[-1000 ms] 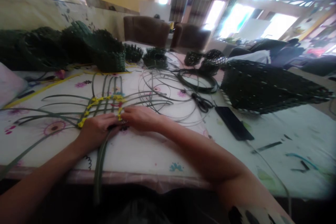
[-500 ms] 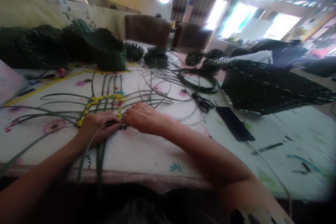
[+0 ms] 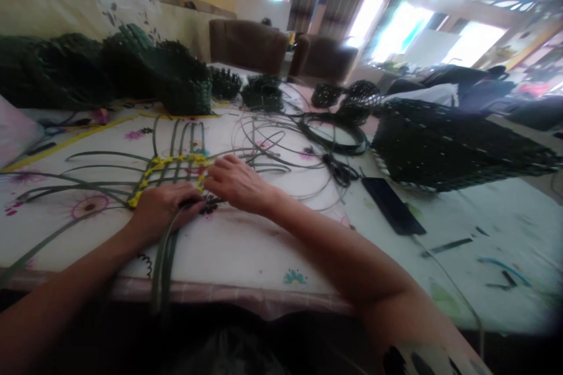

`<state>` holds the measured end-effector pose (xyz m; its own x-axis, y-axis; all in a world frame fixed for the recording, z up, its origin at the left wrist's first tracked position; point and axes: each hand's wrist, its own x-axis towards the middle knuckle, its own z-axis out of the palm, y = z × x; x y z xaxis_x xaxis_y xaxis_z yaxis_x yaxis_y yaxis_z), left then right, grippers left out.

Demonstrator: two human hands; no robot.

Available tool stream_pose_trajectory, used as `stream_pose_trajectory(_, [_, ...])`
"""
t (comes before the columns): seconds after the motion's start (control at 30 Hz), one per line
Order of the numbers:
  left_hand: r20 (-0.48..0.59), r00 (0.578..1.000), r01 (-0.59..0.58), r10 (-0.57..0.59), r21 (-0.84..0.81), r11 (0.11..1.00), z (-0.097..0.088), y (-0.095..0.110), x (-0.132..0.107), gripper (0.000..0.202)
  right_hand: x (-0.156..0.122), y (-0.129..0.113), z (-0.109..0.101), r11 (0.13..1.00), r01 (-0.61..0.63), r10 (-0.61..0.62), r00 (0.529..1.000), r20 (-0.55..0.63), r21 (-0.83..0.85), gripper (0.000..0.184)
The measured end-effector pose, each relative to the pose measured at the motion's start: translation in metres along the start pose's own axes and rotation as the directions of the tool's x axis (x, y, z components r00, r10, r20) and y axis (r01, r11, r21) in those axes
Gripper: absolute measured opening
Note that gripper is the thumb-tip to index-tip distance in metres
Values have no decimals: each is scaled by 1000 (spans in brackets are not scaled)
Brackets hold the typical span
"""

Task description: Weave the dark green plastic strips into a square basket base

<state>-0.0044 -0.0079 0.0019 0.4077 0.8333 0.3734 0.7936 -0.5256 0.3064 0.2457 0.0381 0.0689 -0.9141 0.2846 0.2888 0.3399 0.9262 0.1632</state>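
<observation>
A flat woven mat of dark green strips edged with yellow cord (image 3: 169, 173) lies on the flowered tablecloth (image 3: 246, 252). My left hand (image 3: 163, 211) presses on its near edge, fingers closed over green strips (image 3: 162, 263) that trail off the table edge. My right hand (image 3: 237, 184) rests at the mat's near right corner, fingertips pinching a thin dark strand beside the left hand.
Dark green woven baskets (image 3: 176, 79) are heaped at the back left. A large black woven basket (image 3: 440, 149) lies on its side at right. A black phone (image 3: 391, 205), scissors (image 3: 338, 171) and coils of dark wire (image 3: 334, 135) lie between. Sofas stand beyond.
My right hand has shifted slightly up and away over the mat corner. The trailing green strips under my left hand have swung together. The view has tilted a little.
</observation>
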Motion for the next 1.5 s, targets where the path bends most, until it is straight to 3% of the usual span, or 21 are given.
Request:
stream_pose_trajectory(0.13, [-7, 1000, 25, -25, 17, 1000, -2, -2, 2, 26, 2, -18, -14, 997, 53, -53, 999, -11, 51, 36])
stream_pose_trajectory(0.3, [20, 999, 36, -35, -58, 998, -9, 2, 5, 29, 8, -29, -20, 987, -143, 128, 973, 191, 69, 29])
stream_pose_trajectory(0.43, [17, 999, 40, -39, -100, 994, -13, 9, 6, 34, 10, -30, -24, 972, -218, 177, 923, 341, 85, 27])
stream_pose_trajectory(0.53, [9, 998, 57, -57, -115, 992, -11, 8, 5, 37, 10, -37, -27, 932, -338, 266, 883, 386, 132, 23])
stream_pose_trajectory(0.7, [-2, 995, 95, -95, -114, 989, -7, 5, 3, 40, 11, -43, -28, 849, -512, 374, 758, 535, 131, 30])
stream_pose_trajectory(0.77, [13, 993, 114, -113, -118, 986, -7, 6, 4, 43, 11, -42, -30, 830, -542, 398, 739, 543, 129, 31])
stream_pose_trajectory(1.0, [55, 989, 144, -139, -101, 984, -15, 17, 8, 44, 7, -42, -38, 806, -575, 482, 774, 411, 137, 35])
stream_pose_trajectory(1.13, [77, 985, 161, -153, -110, 981, -17, 20, 10, 44, 7, -38, -38, 855, -517, 430, 755, 496, 46, 35])
stream_pose_trajectory(1.2, [73, 984, 169, -161, -121, 978, -17, 20, 10, 45, 8, -37, -33, 894, -448, 402, 809, 429, 7, 35])
stream_pose_trajectory(1.3, [79, 983, 175, -166, -132, 976, -16, 18, 9, 46, 8, -37, -22, 951, -306, 308, 928, 208, -46, 37])
stream_pose_trajectory(1.5, [64, 962, 273, -266, -163, 948, -15, 19, 8, 44, 8, -32, -12, 977, -187, 203, 960, 192, -101, 40])
